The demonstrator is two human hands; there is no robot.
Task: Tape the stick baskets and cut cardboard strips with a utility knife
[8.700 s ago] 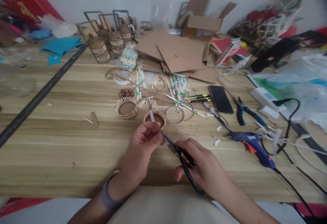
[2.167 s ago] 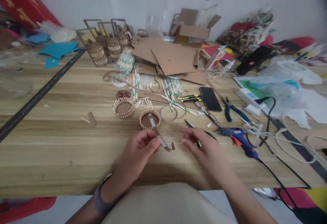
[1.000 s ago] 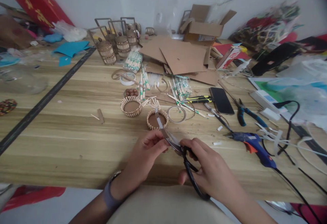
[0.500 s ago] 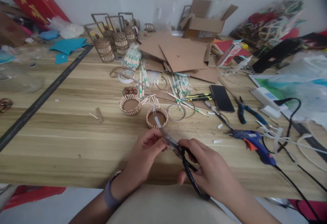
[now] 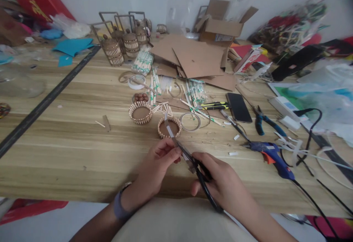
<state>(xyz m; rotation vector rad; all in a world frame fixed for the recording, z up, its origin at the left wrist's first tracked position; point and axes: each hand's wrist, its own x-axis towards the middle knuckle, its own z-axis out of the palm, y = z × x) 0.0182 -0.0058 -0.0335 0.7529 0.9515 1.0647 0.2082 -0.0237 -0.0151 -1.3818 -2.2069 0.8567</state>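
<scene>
A person seated or standing at a pale wood-grain counter (image 5: 68, 161), seen from head height, works with both bare hands. The left hand (image 5: 157, 163) pinches a narrow brown-and-white strip (image 5: 168, 128) between thumb and fingers, close to the counter's near edge. The strip's far end reaches over a small round tray walled with upright pale wooden sticks (image 5: 179, 128). The right hand (image 5: 220, 174) grips black-handled metal scissors (image 5: 205, 188), the blades lying along the strip beside the left thumb. A matching stick-walled tray (image 5: 140, 121) stands just beyond, to the left. To the right lie a black smartphone (image 5: 239, 107), blue-handled pliers (image 5: 259, 124) and a blue glue gun with an orange trigger (image 5: 273, 155). Flat brown cardboard sheets (image 5: 197, 60) lie farther back.
</scene>
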